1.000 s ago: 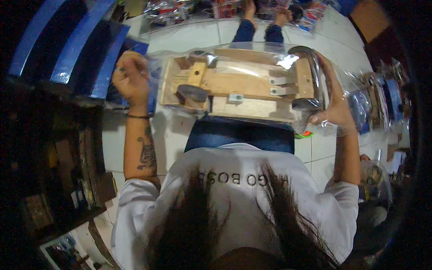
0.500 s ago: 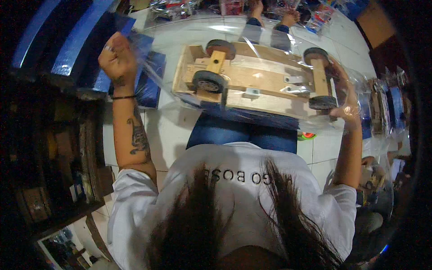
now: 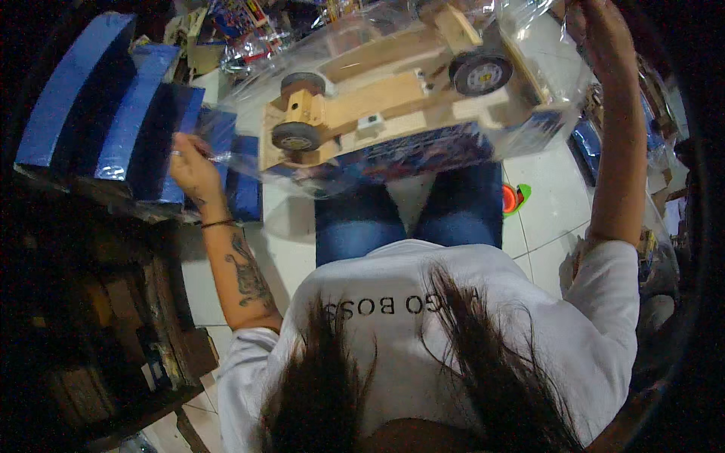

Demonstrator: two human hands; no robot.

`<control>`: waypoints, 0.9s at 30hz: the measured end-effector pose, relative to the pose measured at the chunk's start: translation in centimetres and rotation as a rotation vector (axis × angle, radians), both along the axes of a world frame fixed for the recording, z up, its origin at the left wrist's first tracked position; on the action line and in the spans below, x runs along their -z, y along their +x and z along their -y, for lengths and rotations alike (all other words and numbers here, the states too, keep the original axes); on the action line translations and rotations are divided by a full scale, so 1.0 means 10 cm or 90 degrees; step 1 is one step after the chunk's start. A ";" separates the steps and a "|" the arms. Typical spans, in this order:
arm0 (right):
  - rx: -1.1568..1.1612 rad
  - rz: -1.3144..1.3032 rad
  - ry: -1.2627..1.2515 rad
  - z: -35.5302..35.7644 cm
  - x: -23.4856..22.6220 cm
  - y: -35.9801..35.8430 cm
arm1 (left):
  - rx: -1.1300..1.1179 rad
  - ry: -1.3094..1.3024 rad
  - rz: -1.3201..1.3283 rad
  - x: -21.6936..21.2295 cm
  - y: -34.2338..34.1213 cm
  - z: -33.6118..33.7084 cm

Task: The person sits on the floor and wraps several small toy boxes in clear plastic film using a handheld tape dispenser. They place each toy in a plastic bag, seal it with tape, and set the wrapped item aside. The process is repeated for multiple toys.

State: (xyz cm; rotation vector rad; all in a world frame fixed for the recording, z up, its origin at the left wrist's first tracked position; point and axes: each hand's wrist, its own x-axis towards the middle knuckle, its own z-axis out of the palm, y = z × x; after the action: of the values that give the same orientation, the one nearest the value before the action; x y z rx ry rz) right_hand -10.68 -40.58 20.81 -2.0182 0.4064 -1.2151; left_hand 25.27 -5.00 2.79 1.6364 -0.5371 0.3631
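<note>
- Wooden toy car [image 3: 393, 98] in clear plastic bag [image 3: 521, 68]: held up over the lap, underside showing, long axis running lower left to upper right.
- Left hand [image 3: 192, 167]: pinching the bag's lower-left edge.
- Right hand [image 3: 596, 34]: gripping the bag's upper-right end.
- Blue boxes [image 3: 106, 113]: stacked at left.

Your left hand [image 3: 192, 166] is hemmed in: blue boxes [image 3: 113, 113] stacked just beside it on the left, dark wooden shelving [image 3: 98, 317] below those. The bagged wooden toy car [image 3: 393, 98] spans the whole space in front of you, up to your right hand [image 3: 600, 34]. Open white floor tiles [image 3: 551, 204] lie right of your knees, with one small orange-and-green toy [image 3: 515, 198] there. Clutter of packaged goods [image 3: 657, 174] crowds the far right.
</note>
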 end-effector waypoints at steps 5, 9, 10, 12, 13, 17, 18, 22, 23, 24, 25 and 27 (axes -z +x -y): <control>0.107 -0.069 -0.465 -0.59 -0.54 0.90 | 0.043 -0.010 0.100 -0.01 -0.33 0.61; -0.157 -0.555 -0.488 -0.86 -0.32 1.64 | 0.458 0.051 0.235 -0.17 -0.92 1.61; -0.245 -0.651 -0.655 -0.96 -0.19 1.82 | 0.556 0.039 0.085 -0.18 -1.05 1.83; -0.128 -0.513 -0.545 -0.94 0.26 1.90 | 0.596 -0.028 -0.014 -0.09 -1.20 2.09; -0.149 -0.494 -0.537 -0.82 0.35 1.89 | 0.550 0.014 0.048 -0.05 -1.17 2.14; -0.262 -0.524 -0.516 -0.64 0.70 2.17 | 0.316 0.206 0.030 0.35 -1.03 2.19; -0.317 -0.499 -0.492 -0.56 0.71 2.13 | 0.291 0.220 0.086 0.42 -0.96 2.14; -0.576 -0.494 -0.420 -0.15 0.61 1.69 | 0.350 0.018 -0.166 0.54 -0.78 2.02; -0.551 -0.605 -0.442 -0.04 0.58 1.53 | 0.294 0.005 -0.161 0.54 -0.72 2.00; -0.442 -0.855 -0.433 0.06 0.53 1.48 | 0.310 -0.014 -0.165 0.53 -0.66 1.99; -0.384 -1.003 -0.444 0.17 0.45 1.40 | 0.322 -0.038 -0.161 0.53 -0.59 1.98; -0.312 -1.049 -0.556 0.33 0.31 1.38 | 0.321 -0.051 -0.171 0.55 -0.40 1.96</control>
State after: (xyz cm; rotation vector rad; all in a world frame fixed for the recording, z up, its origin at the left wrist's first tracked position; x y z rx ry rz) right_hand 3.11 -43.90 17.66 -3.1776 0.0257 1.0031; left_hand 21.23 -24.60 -2.70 1.3848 -0.6954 -0.2031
